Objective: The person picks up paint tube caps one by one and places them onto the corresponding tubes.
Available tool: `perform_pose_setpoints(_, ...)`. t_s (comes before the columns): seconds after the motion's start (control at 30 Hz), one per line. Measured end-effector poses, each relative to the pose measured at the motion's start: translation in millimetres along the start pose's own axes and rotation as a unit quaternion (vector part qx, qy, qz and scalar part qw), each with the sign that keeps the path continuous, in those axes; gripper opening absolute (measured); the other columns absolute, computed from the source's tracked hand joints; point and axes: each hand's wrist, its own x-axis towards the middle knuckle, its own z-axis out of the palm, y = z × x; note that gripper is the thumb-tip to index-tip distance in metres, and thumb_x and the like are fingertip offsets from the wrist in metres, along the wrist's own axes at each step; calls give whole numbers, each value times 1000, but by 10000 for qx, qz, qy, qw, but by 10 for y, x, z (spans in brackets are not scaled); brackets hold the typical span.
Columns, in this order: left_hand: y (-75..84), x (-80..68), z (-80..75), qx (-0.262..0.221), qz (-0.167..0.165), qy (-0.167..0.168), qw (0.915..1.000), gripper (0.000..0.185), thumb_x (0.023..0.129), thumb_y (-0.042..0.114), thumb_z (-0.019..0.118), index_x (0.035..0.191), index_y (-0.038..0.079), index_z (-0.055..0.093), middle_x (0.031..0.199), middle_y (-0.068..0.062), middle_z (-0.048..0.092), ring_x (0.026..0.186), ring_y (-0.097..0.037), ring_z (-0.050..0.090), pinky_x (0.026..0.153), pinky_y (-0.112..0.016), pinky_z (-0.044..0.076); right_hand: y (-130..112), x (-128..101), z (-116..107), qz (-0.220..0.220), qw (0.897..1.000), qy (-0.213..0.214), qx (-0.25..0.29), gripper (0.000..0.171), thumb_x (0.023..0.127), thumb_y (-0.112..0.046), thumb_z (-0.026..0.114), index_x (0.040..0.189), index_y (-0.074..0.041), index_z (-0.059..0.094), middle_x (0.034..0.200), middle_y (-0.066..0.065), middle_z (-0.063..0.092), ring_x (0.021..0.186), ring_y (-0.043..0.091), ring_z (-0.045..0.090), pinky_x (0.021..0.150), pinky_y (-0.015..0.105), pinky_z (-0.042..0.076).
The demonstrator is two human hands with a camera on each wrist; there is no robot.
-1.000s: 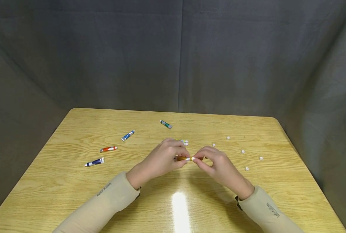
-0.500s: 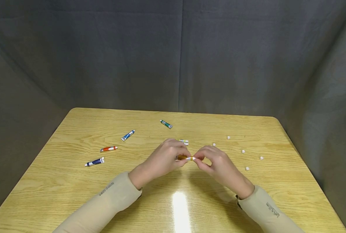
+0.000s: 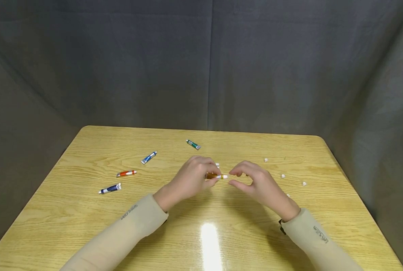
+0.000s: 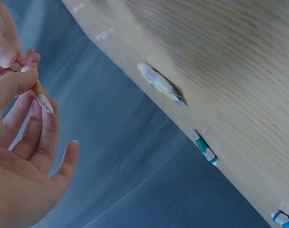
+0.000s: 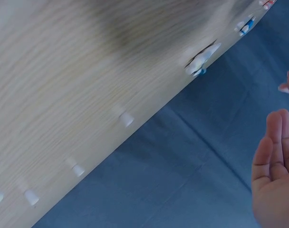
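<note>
My left hand (image 3: 211, 177) pinches a small orange-brown paint tube (image 3: 216, 175) between thumb and fingers, just above the wooden table (image 3: 86, 226). The tube's white tip (image 3: 225, 176) points right. My right hand (image 3: 236, 178) hovers just right of that tip, thumb and forefinger spread in a loose curve, touching nothing. In the left wrist view the tube (image 4: 41, 95) sits slanted between my left hand's (image 4: 33, 83) thumb and fingers. In the right wrist view the right hand (image 5: 277, 142) shows straight fingers with nothing in them.
Other small tubes lie on the table: green (image 3: 193, 144), blue (image 3: 148, 157), red (image 3: 126, 173), dark blue (image 3: 110, 188), and one (image 3: 217, 165) half hidden behind my left hand. Several white caps (image 3: 283, 175) are scattered at the right. A grey curtain surrounds the table.
My right hand has let go of the tube's tip and spread its fingers. Both hands have moved slightly away from me, the left still holding the tube.
</note>
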Motion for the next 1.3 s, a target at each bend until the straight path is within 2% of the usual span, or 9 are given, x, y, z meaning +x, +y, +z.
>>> perform_pose_setpoints(0.13, -84, 35, 42, -27, -268, -123, 9996, 5, 88, 14, 82, 93, 15, 82, 93, 4, 76, 77, -8, 69, 94, -40, 54, 74, 14, -74, 301, 9993, 65, -201, 24, 84, -12, 85, 105, -14, 73, 100, -5, 72, 88, 14, 64, 73, 27, 52)
perform_pose_setpoints(0.37, -230, 97, 131, -112, -518, -163, 9985, 5, 88, 12, 82, 92, 12, 83, 90, 2, 75, 73, -9, 65, 73, -26, 52, 199, 23, -164, 730, 9962, 173, -449, 22, 86, -14, 84, 106, -12, 74, 100, -2, 73, 89, 14, 65, 69, 26, 49)
perform_pose_setpoints(0.47, -278, 118, 155, -41, -626, -231, 9978, 4, 88, 13, 82, 93, 13, 83, 89, 2, 74, 73, -10, 66, 72, -25, 52, 254, 28, -193, 857, 9949, 190, -505, 21, 87, -13, 83, 106, -11, 74, 100, -1, 73, 89, 15, 65, 70, 27, 49)
perform_pose_setpoints(0.67, -356, 152, 199, 39, -873, -458, 9951, 6, 88, 15, 83, 93, 16, 83, 89, 3, 74, 75, -10, 64, 79, -32, 52, 372, 42, -243, 1048, 9929, 183, -531, 17, 88, -12, 81, 104, -11, 75, 100, 2, 74, 89, 16, 65, 69, 28, 48)
perform_pose_setpoints(0.9, -432, 173, 268, 138, -1069, -659, 9920, 6, 87, 14, 84, 93, 16, 82, 90, 1, 73, 76, -10, 62, 85, -38, 53, 514, 49, -302, 1323, 9898, -163, -500, 15, 92, -15, 78, 106, -11, 74, 104, 2, 72, 92, 20, 65, 78, 43, 53)
perform_pose_setpoints(1.03, -463, 188, 314, 185, -1204, -794, 9894, 8, 87, 15, 84, 95, 15, 83, 91, 0, 73, 80, -12, 64, 86, -39, 53, 607, 48, -302, 1504, 9866, -340, -539, 14, 94, -16, 76, 106, -10, 74, 104, 2, 72, 92, 19, 64, 79, 40, 51)
perform_pose_setpoints(1.13, -483, 198, 356, 206, -1230, -827, 9887, 9, 86, 16, 84, 96, 15, 83, 91, 0, 73, 83, -13, 66, 86, -38, 53, 664, 55, -288, 1686, 9829, -500, -540, 14, 95, -16, 75, 106, -8, 75, 104, 4, 71, 93, 22, 64, 82, 42, 52)
perform_pose_setpoints(1.3, -501, 207, 416, 211, -1271, -846, 9880, 8, 86, 18, 85, 94, 15, 83, 90, 1, 73, 80, -12, 64, 88, -40, 53, 728, 70, -270, 2094, 9711, -1037, -480, 20, 95, -16, 75, 113, -6, 73, 110, 7, 71, 99, 26, 64, 84, 43, 51)
